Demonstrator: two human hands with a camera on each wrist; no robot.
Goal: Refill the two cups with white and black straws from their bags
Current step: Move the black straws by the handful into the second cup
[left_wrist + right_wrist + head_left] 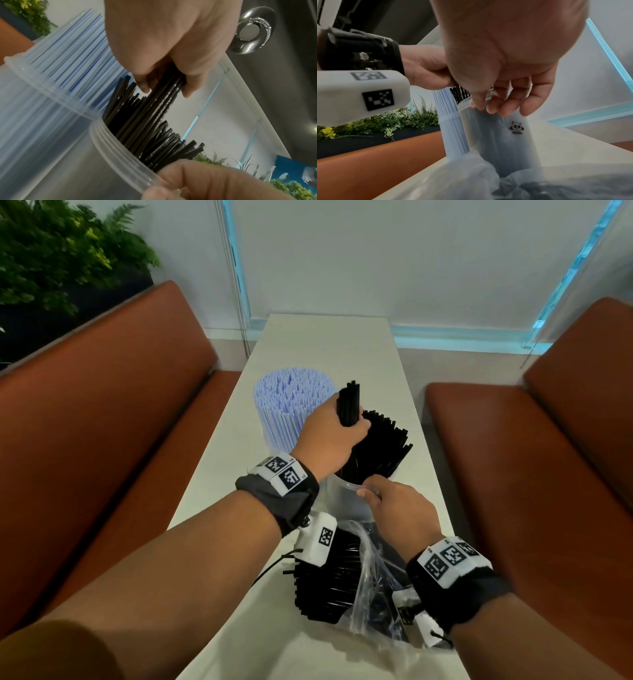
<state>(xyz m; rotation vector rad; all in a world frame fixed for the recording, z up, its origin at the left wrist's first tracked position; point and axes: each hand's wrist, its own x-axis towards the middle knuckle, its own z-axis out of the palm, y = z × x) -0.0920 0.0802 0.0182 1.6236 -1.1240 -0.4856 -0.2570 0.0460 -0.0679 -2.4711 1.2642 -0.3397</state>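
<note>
**strawguy:** Left to right: the cup of white straws (294, 405) sits mid-tabletop (404, 392) and looks packed full. Touching it on the right is the frosted cup (501, 135) with black straws (387, 443) fanned toward its right side.

**cupfiller:** And the hands?

**strawguy:** The left hand (329, 440) has its grip wrapped tight round a small black bundle (349, 404) over that cup. The right hand (399, 508) pinches the near rim to steady it. The bag (373, 587) of remaining black straws lies at the near edge.

**cupfiller:** I'd say keep the bundle upright, aim for the gap on the left side, and only loosen the grip once the tips are inside, or they'll splay over the rim.
</note>
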